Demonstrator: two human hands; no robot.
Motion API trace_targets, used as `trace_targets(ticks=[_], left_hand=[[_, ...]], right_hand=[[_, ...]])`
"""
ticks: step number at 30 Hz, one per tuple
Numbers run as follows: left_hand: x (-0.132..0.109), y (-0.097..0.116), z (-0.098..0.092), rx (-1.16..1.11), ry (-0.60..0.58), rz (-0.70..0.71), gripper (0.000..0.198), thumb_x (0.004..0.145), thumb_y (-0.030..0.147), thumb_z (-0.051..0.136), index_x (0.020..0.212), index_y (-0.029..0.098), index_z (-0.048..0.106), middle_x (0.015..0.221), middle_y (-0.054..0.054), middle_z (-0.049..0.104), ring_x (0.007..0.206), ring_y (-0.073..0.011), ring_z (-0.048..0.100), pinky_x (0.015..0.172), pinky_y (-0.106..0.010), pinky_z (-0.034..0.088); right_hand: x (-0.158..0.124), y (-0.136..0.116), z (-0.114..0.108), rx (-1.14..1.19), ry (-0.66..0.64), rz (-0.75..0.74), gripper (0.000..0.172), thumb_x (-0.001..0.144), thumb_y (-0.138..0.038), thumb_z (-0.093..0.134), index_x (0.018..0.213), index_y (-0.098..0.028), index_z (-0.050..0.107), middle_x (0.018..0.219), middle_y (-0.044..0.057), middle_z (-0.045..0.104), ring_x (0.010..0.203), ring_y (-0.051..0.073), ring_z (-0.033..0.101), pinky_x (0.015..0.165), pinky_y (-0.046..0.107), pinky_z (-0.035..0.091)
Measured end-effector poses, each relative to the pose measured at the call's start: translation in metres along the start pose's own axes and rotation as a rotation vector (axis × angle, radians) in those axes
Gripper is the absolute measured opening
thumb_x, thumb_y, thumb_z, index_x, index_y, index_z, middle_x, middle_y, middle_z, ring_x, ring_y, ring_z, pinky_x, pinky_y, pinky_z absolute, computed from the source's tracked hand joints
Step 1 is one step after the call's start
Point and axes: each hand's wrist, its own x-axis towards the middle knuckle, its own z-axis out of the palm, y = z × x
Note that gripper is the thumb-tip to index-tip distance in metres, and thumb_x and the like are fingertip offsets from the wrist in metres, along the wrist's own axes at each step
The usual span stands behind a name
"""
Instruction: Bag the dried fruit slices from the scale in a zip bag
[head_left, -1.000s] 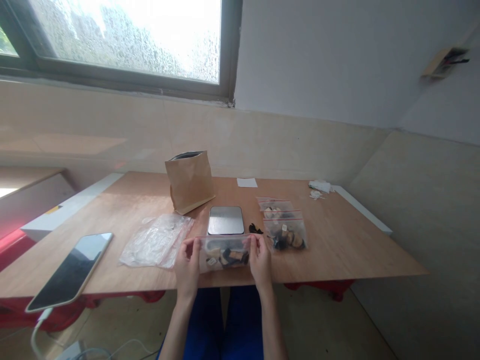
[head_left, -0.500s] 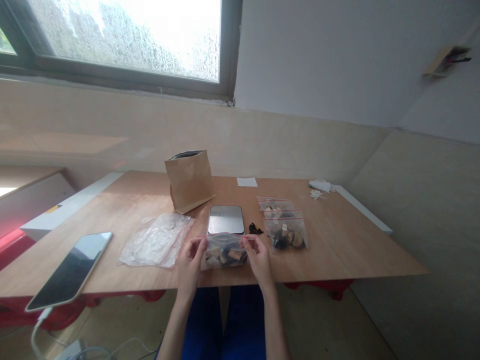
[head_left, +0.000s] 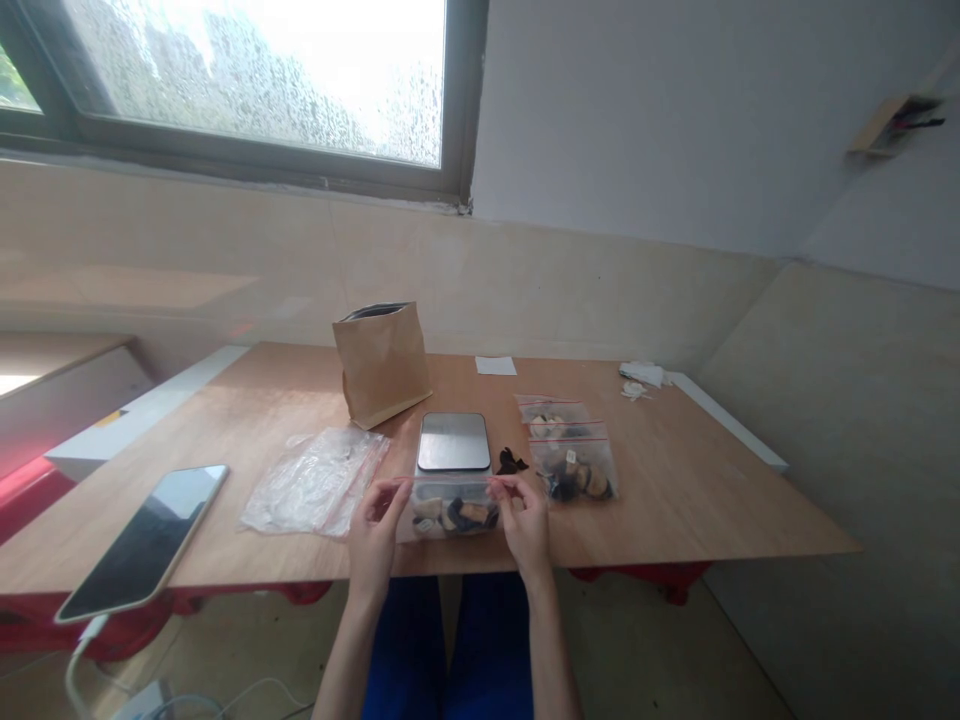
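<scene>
Between my two hands is a clear zip-lock bag (head_left: 457, 516) with dark and tan dried pieces and a small white packet in it. My left hand (head_left: 377, 515) pinches its top left corner, and my right hand (head_left: 522, 512) pinches the top right corner. The bag's mouth is drawn into a straight line. Just beyond it lies a digital scale (head_left: 453, 441) with a bare metal plate. To the right, a few dark dried pieces (head_left: 512, 461) lie near my right fingers. Nearest my left hand is a pile of flat plastic bags (head_left: 311, 482).
A brown paper pouch (head_left: 382, 362) stands with its top open behind the scale. Filled zip-lock bags (head_left: 576, 470) lie at right. A phone (head_left: 146, 540) with a cable overhangs the front left edge. White paper (head_left: 496, 366) and crumpled tissue (head_left: 642, 376) are at the back.
The bag's mouth, gaping before, is now pulled flat and straight. My hands have moved slightly apart, both still pinching the corners.
</scene>
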Motion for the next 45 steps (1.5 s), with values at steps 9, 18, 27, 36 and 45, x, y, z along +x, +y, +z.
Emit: trace_targets(ticks=[9, 18, 27, 36, 45], left_hand=[[0.004, -0.004, -0.002, -0.04, -0.112, -0.017, 0.03, 0.075, 0.045, 0.058, 0.083, 0.017, 0.062, 0.081, -0.003, 0.065, 0.083, -0.0178, 0.061, 0.078, -0.028, 0.047], [0.002, 0.002, 0.0, -0.03, -0.159, -0.011, 0.029, 0.071, 0.044, 0.063, 0.079, 0.017, 0.065, 0.073, -0.003, 0.067, 0.076, -0.0192, 0.063, 0.073, -0.029, 0.049], [0.0, -0.001, 0.001, -0.031, -0.119, -0.005, 0.031, 0.07, 0.043, 0.064, 0.083, 0.015, 0.066, 0.083, -0.006, 0.07, 0.083, -0.0209, 0.064, 0.079, -0.031, 0.048], [-0.001, 0.01, 0.001, -0.006, -0.168, -0.044, 0.033, 0.069, 0.046, 0.064, 0.08, 0.015, 0.067, 0.08, -0.006, 0.07, 0.081, -0.0216, 0.065, 0.075, -0.031, 0.05], [-0.001, 0.01, 0.003, -0.009, -0.16, -0.065, 0.029, 0.063, 0.041, 0.07, 0.075, 0.015, 0.069, 0.079, -0.007, 0.071, 0.079, -0.0216, 0.066, 0.073, -0.031, 0.051]], right_hand=[[0.0, -0.003, 0.002, 0.109, -0.053, 0.069, 0.028, 0.078, -0.043, 0.058, 0.082, -0.016, 0.066, 0.075, 0.005, 0.067, 0.072, 0.018, 0.062, 0.068, 0.027, 0.047], [-0.002, -0.008, 0.013, 0.288, -0.156, 0.186, 0.023, 0.069, -0.038, 0.068, 0.077, -0.018, 0.066, 0.077, 0.004, 0.069, 0.076, 0.018, 0.063, 0.071, 0.028, 0.049], [-0.004, -0.012, 0.016, 0.304, -0.089, 0.134, 0.017, 0.07, -0.032, 0.067, 0.067, -0.018, 0.059, 0.069, -0.001, 0.063, 0.069, 0.014, 0.06, 0.068, 0.024, 0.046], [-0.004, -0.013, 0.014, 0.326, -0.102, 0.156, 0.019, 0.071, -0.035, 0.066, 0.072, -0.018, 0.059, 0.071, 0.0, 0.064, 0.069, 0.015, 0.061, 0.067, 0.024, 0.048], [-0.004, -0.013, 0.019, 0.323, -0.206, 0.154, 0.016, 0.071, -0.034, 0.067, 0.072, -0.018, 0.064, 0.069, -0.001, 0.064, 0.065, 0.014, 0.061, 0.061, 0.022, 0.048]])
